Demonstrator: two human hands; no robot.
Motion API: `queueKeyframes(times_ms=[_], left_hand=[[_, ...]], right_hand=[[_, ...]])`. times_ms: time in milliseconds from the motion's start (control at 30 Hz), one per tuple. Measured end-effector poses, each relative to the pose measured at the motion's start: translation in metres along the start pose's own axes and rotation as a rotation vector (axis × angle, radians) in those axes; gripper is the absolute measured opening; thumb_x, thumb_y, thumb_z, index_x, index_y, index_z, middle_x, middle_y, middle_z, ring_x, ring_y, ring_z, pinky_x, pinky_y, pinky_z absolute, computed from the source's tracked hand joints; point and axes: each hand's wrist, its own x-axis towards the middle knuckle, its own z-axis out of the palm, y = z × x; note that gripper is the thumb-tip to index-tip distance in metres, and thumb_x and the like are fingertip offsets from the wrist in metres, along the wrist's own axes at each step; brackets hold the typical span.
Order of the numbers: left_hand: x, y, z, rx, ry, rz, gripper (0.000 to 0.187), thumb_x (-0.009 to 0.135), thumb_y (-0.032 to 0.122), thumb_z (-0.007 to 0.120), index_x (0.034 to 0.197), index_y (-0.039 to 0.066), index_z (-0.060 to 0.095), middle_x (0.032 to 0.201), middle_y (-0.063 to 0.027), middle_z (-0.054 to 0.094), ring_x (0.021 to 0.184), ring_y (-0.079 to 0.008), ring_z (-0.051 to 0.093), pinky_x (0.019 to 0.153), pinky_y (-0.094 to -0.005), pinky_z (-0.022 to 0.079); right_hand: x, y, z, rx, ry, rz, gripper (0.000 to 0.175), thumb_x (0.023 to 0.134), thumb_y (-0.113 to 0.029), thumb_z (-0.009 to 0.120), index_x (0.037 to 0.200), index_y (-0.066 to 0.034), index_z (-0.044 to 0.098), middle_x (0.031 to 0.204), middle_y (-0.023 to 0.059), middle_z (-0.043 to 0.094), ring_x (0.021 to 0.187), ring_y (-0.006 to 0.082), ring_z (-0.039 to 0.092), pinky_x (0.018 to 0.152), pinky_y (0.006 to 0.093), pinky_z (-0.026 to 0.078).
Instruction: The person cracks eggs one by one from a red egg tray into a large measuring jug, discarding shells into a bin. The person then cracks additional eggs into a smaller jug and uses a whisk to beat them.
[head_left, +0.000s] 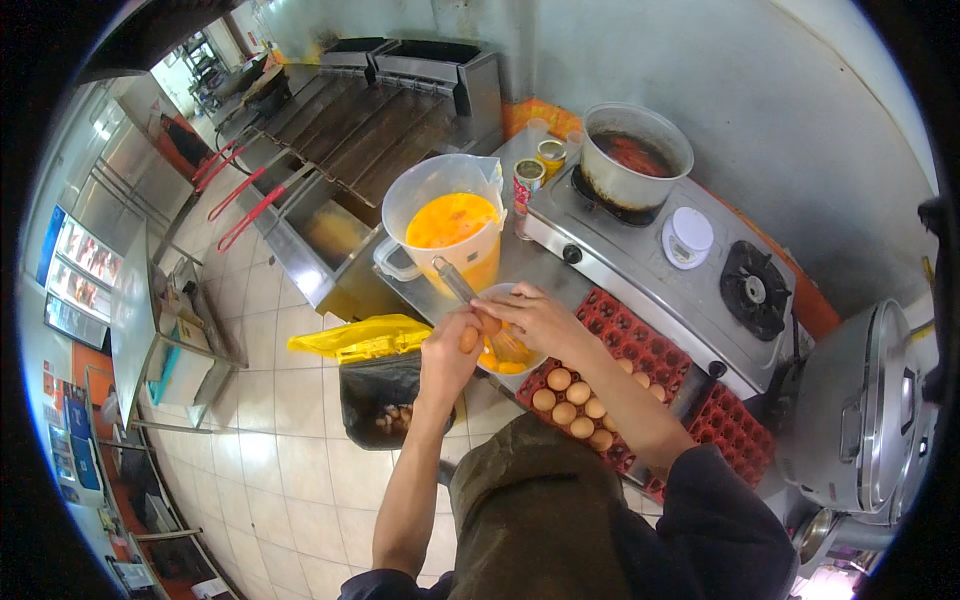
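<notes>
My left hand (448, 346) is closed around a brown egg (469, 339) above a bowl. A second brown egg (490, 324) sits between my two hands, and the fingers of my right hand (536, 319) are on it. Whether its shell is cracked is hidden. Below, the pale bowl (531, 367) holds several yolks (512, 367). A wire whisk (459, 283) stands tilted in it, its metal handle leaning towards a large clear plastic measuring jug (442, 176) of beaten egg. Several eggs (577, 392) lie in a red egg tray (622, 319) beneath my right forearm.
A black bin (375, 382) with a yellow lid (367, 335) and eggshells stands at left. Behind are deep fryers (337, 217) with red-handled baskets (255, 210). A gas stove (622, 251) bears a pot (637, 187) and kitchen scale (686, 238). A large metal cooker (840, 412) stands right.
</notes>
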Motion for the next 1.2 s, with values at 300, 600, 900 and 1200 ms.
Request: queueKeyframes(times_ms=[300,600,900,1200], left_hand=[[-0.078,-0.034,-0.088,0.21,0.085,-0.438,0.03,0.068,-0.003,0.082,0.094,0.004,0.067,0.106,-0.0157,0.071,0.103,-0.0299,0.068,0.091,-0.0376,0.053],[-0.145,-0.096,-0.152,-0.314,0.485,-1.02,0.029,0.087,0.026,0.077,0.1,0.003,0.064,0.086,-0.0126,0.066,0.057,-0.0168,0.06,0.052,-0.0235,0.048],[-0.02,-0.033,-0.054,-1.043,0.047,-0.961,0.032,0.101,0.027,0.043,0.11,0.002,0.06,0.09,-0.0158,0.063,0.056,-0.0163,0.047,0.047,-0.0238,0.036],[0.016,0.001,0.038,-1.193,-0.142,-1.138,0.027,0.101,0.022,0.045,0.115,0.003,0.058,0.096,-0.0136,0.061,0.075,-0.0194,0.056,0.055,-0.0273,0.043]], right_hand=[[0.024,-0.073,0.039,0.212,0.11,-0.069,0.055,0.084,-0.01,0.072,0.137,-0.0179,0.059,0.13,0.0032,0.065,0.111,0.0241,0.062,0.096,0.0358,0.051],[-0.141,0.045,-0.057,-0.147,-0.189,0.844,0.04,0.08,-0.004,0.063,0.12,-0.0057,0.068,0.105,0.0201,0.071,0.096,0.0355,0.067,0.086,0.0419,0.054],[-0.187,0.073,-0.035,-0.164,-0.576,0.754,0.036,0.075,-0.009,0.071,0.111,-0.0066,0.069,0.099,0.02,0.07,0.102,0.0397,0.065,0.088,0.0482,0.053],[-0.094,0.026,-0.037,0.464,0.336,0.687,0.055,0.076,-0.012,0.078,0.126,-0.0062,0.055,0.115,0.0161,0.067,0.104,0.0284,0.067,0.09,0.037,0.054]])
